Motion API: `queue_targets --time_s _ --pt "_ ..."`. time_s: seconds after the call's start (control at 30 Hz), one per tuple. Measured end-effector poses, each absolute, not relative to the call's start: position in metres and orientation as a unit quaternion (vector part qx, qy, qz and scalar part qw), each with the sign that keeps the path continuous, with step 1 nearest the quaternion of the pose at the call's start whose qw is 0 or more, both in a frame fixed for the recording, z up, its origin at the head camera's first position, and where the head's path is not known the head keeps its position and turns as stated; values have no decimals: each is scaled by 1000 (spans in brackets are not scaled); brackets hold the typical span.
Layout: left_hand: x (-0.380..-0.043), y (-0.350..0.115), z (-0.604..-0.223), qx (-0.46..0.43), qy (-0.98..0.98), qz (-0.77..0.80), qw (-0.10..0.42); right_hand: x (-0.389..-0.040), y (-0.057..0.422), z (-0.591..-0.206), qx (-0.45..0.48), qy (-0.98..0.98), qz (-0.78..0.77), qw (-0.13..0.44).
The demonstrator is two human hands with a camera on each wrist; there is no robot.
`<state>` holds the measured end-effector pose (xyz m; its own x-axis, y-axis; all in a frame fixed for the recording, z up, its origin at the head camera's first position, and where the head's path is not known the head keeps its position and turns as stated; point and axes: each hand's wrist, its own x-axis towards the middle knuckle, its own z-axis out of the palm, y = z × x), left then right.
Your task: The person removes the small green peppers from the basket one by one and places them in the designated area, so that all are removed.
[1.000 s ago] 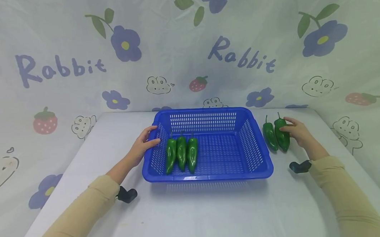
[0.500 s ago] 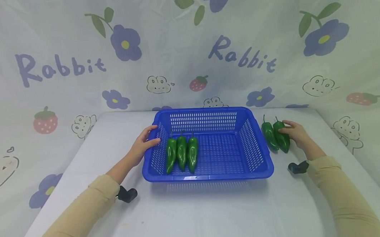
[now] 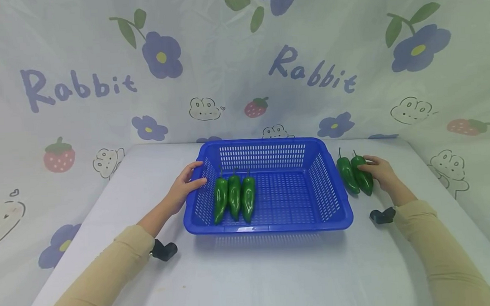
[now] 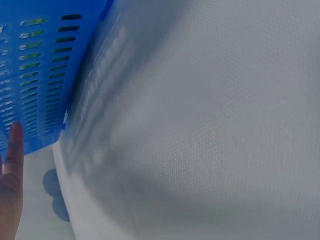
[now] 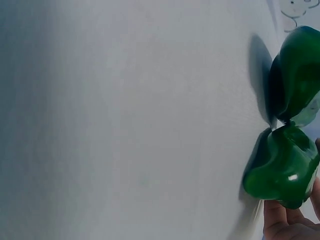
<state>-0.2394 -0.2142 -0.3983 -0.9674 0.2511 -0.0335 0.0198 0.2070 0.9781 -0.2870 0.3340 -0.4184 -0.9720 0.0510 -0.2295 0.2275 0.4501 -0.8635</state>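
Observation:
My left hand (image 3: 181,187) grips the left rim of a blue plastic basket (image 3: 269,229), thumb over the rim and fingers along the wall. In the left wrist view one finger lies against the slotted basket wall (image 4: 37,100). Three green peppers lie side by side in the basket's left half, the middle pepper (image 3: 234,197) between the other two. Right of the basket, my right hand (image 3: 382,172) holds a green pepper (image 3: 364,180) on the table, thumb on top and fingers at its right side. Another green pepper (image 3: 348,176) lies against its left side, close to the basket.
A white cloth covers the table (image 3: 251,277). Behind it hangs a printed curtain (image 3: 223,57) with flowers, rabbits and strawberries. Dark wrist-mounted devices, one of them the left device (image 3: 164,250), sit under both wrists.
My right hand and the pepper in it have shifted slightly left, and that pepper now slants more. The neighbouring pepper has slid a little left too. My left hand and the basket stay put.

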Motion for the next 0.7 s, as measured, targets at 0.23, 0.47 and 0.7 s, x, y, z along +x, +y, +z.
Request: queue_targets --time_s 0.23,0.47,0.7 --pt "-240 -215 -397 90 769 626 92 -287 334 -418 77 848 -519 77" --pt "-240 -214 -397 87 769 626 95 -291 337 -413 78 840 -534 54" --pt "-238 -214 -397 88 769 627 94 -294 340 -397 60 853 -517 42"
